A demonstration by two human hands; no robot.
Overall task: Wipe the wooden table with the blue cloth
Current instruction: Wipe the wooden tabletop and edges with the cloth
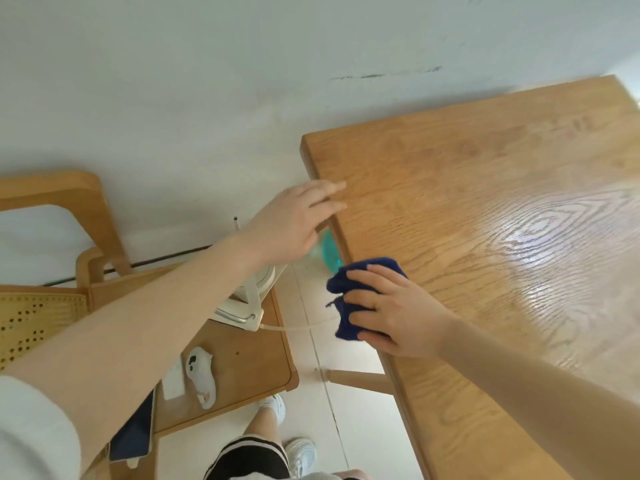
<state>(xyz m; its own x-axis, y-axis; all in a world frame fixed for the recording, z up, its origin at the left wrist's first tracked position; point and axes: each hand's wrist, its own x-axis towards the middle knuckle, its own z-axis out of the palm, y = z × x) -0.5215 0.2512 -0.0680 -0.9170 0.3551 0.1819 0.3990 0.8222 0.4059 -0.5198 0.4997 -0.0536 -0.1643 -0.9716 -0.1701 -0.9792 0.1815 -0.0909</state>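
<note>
Pressing the blue cloth (pixel 349 299) on the tabletop (pixel 485 209) edge, the right hand (pixel 391 313) lay flat with spread fingers; the left hand (pixel 294 223), fingers straight, touched the edge.

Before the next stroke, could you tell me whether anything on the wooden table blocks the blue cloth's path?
Nothing visible does. The right hand presses the blue cloth at the wooden table edge, and the top beyond it lies bare. The left hand only touches the same edge farther along.

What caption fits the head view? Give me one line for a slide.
Right hand presses the blue cloth at the wooden table edge while the left hand rests fingers on it.
</note>
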